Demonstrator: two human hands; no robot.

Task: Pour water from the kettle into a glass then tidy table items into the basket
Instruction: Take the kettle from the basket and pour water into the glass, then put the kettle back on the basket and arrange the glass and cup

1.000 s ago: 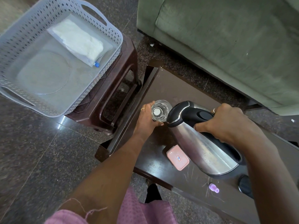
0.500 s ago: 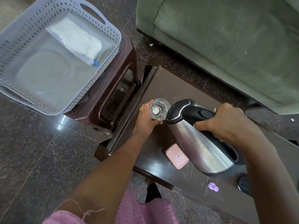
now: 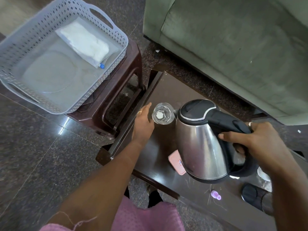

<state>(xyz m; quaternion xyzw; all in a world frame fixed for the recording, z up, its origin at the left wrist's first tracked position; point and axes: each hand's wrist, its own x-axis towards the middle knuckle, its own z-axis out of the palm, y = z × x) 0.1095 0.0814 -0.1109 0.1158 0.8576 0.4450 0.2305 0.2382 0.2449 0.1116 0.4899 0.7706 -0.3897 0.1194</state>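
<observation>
The desk (image 3: pixel 166 90) lies under the kettle (image 3: pixel 200 144). The basket (image 3: pixel 75 107) sits well left of the kettle. The right hand (image 3: pixel 250 139) has its fingers clenched round the kettle's handle. The left hand (image 3: pixel 143 124), fingers released and straight, lies against the glass (image 3: pixel 162 115), which stands just beside the kettle's spout. A pink case (image 3: pixel 176 164) lies partly behind the kettle's base.

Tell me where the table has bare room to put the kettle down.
Bare table lies beyond the glass and kettle, toward the sofa; a smaller patch sits between the left hand and the pink case. The near right is crowded: purple piece, black cylinder.
</observation>
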